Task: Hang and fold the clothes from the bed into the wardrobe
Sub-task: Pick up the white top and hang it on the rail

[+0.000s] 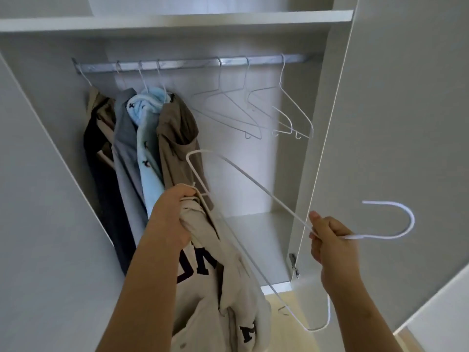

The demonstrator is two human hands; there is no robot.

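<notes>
Before the open wardrobe (253, 161), the person holds a cream garment (228, 288) and a white hanger (253, 181) up in front of its hanging space. Dark block letters are printed on the cream cloth, one patch just below the left wrist and another lower down, but folds cut both patches short and no whole word can be read. The hanger lies turned on its side. Its hook curves out to the right past the edge of the open door (393, 123), and its long axis runs on a slant from the upper left, near the hung clothes, down to the lower right by the person's right forearm. The right hand (330, 240) is curled round the hanger's neck just behind the hook. The left hand (172, 212) grips the bunched top of the cream garment, right beside the hanger's upper-left end, and the rest of the cloth hangs down along the forearm. Inside, a metal rail (187, 63) runs beneath a white shelf (177, 21). Four garments hang crowded at its left end: a dark one (101, 161), a grey one (124, 138), a light blue fleecy one (148, 148) with small dark marks, and a brown one (175, 128). Three bare wire hangers (246, 72) hang further right on the rail. A metal hinge (294, 265) sits low on the door's inner edge.
</notes>
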